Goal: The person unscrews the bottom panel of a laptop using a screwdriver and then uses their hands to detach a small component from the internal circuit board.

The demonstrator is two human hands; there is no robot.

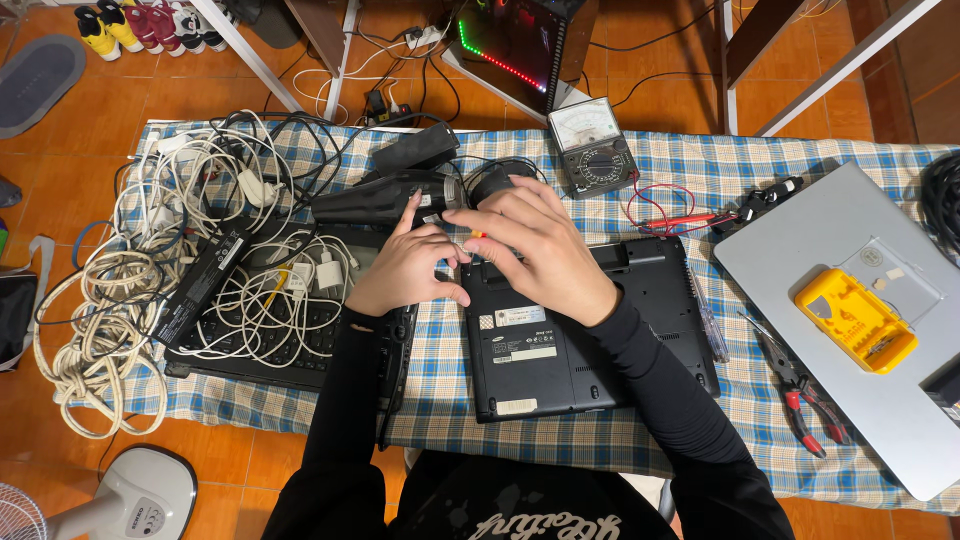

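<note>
Far left of the desk: a tangle of white cables, soft and floppy, draped over a black power brick and an open black keyboard.

My left hand rests at the top left corner of the black laptop, fingers curled toward the right hand, thumb on the laptop's edge. Whether it pinches anything, I cannot tell; the right hand covers the spot.

My right hand lies over the laptop's rear edge, fingers pressed together around a small tool, of which only an orange tip shows.

The laptop lies upside down, flat on the checked cloth, straight in front of me. Judgement: stiff plastic shell, moderately heavy, smooth and a bit slippery; best held by both side edges, not the hinge end.

Right of it: a meter with red leads, red-handled pliers, a yellow bit case on a silver laptop.
</note>
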